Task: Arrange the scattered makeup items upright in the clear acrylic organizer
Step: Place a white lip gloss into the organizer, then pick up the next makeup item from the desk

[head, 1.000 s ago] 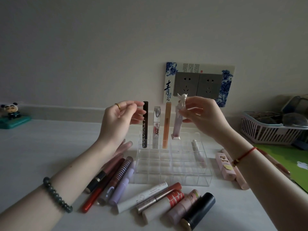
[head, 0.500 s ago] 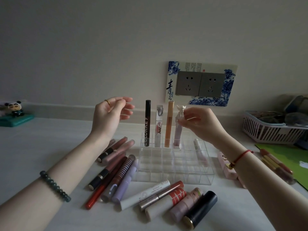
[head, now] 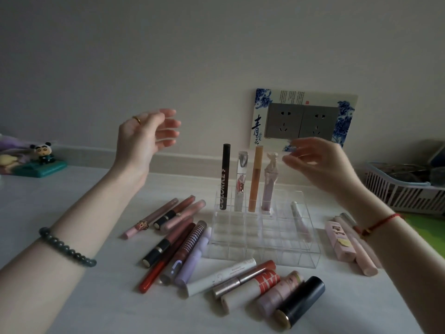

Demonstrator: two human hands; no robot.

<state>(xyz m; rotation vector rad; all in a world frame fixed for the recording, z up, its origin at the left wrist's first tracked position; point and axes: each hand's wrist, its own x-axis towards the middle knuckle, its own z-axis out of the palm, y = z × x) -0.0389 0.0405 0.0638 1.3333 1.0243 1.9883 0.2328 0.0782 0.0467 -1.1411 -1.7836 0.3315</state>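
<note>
Nearest, well below both sets of fingers, loose makeup lies flat on the white table: a black lipstick, a white tube, a red pencil; beyond them the clear acrylic organizer stands beneath the right fingers, four tubes upright in its back row. The lilac sculpted tube rises just left of the right hand, whose fingers are loosely apart, holding nothing; the left hand hovers higher, well left of the tubes, fingers relaxed, slightly curled, empty.

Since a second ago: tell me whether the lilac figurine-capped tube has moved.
Yes: the lilac tube sank into the organizer, back row, beside the orange tube; the right hand let go.
</note>
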